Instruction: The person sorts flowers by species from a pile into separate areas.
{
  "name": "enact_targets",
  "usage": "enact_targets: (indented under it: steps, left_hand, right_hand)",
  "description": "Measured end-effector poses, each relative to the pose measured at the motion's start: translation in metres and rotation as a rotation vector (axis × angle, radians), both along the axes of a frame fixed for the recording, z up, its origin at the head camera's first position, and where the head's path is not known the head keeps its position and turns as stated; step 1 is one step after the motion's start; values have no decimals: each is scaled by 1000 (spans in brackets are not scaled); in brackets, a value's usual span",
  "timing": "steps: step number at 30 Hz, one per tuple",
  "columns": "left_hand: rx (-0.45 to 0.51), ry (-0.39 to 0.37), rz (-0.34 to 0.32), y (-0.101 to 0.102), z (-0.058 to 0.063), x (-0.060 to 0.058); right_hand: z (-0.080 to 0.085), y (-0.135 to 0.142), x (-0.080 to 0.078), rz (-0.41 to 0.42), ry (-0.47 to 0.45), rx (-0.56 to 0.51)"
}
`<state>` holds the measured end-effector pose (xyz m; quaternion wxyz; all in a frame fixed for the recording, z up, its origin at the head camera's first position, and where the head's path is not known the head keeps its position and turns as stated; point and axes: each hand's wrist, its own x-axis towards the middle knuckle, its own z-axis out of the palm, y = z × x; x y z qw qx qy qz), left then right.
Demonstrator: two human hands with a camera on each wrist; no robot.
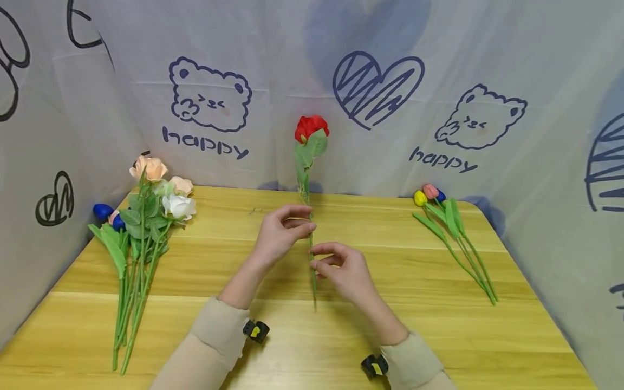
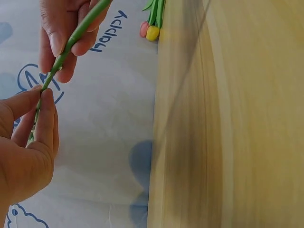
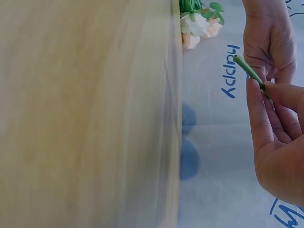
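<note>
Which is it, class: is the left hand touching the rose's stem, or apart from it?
Touching. The left wrist view shows the left hand pinching the stem between thumb and fingertip, with no gap.

Upper centre, I see a red rose bloom (image 1: 309,128); lower down, a yellow wood-grained table (image 1: 390,303); across the top, greyish cloth (image 1: 292,59) patterned with navy bears (image 1: 210,97) and hearts (image 1: 378,89).

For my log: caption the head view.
Left grip and right grip hold a red, green-stemmed rose above a yellow wooden table.
</note>
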<state>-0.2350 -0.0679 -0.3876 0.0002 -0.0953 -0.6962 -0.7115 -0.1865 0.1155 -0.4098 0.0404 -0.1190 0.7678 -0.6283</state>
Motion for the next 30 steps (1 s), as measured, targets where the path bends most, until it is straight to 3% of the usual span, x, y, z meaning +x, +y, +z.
enact_targets:
  steps: [11, 16, 22, 30]
  left_hand:
    - [-10, 51, -52, 1, 3, 3]
    - [-57, 72, -65, -3, 3, 5]
    - [-143, 94, -46, -26, 0, 8]
    - [-227, 68, 13, -74, -1, 17]
  right_hand:
    - [4, 3, 0, -53, 28, 18]
    - [5, 8, 1, -68, 17, 28]
    - [1, 22, 0, -90, 4, 67]
    - [-8, 46, -2, -67, -42, 221]
